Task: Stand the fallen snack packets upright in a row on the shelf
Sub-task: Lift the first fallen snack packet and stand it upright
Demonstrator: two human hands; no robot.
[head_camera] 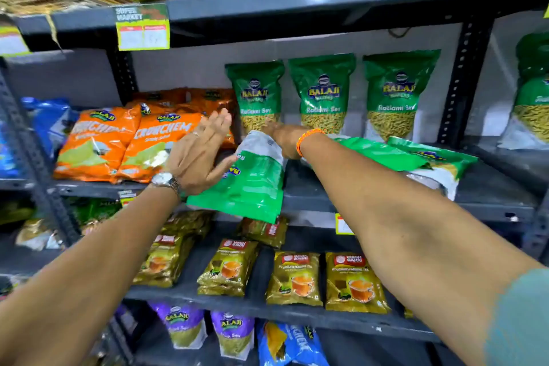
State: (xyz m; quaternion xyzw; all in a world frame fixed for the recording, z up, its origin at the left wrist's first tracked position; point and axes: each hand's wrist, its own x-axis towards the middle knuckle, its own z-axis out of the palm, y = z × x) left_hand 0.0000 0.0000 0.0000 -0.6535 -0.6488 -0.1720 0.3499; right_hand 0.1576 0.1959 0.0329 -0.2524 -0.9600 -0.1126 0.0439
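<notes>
Three green Ratlami Sev packets [322, 92] stand upright in a row at the back of the middle shelf [371, 202]. A fourth green packet [252, 184] hangs upside down and tilted over the shelf's front edge. My right hand [279, 135] grips its upper end, with the fingers hidden behind it. My left hand [200, 151] is open and flat, its thumb and palm edge against the packet's left side. Two more green packets [416, 156] lie fallen flat on the shelf to the right.
Orange Crunchem bags [127, 142] lean in a pile just left of my left hand. A dark shelf upright [463, 83] bounds the bay on the right. Gold tea packets [294, 279] fill the shelf below, purple packets [231, 333] the one under that.
</notes>
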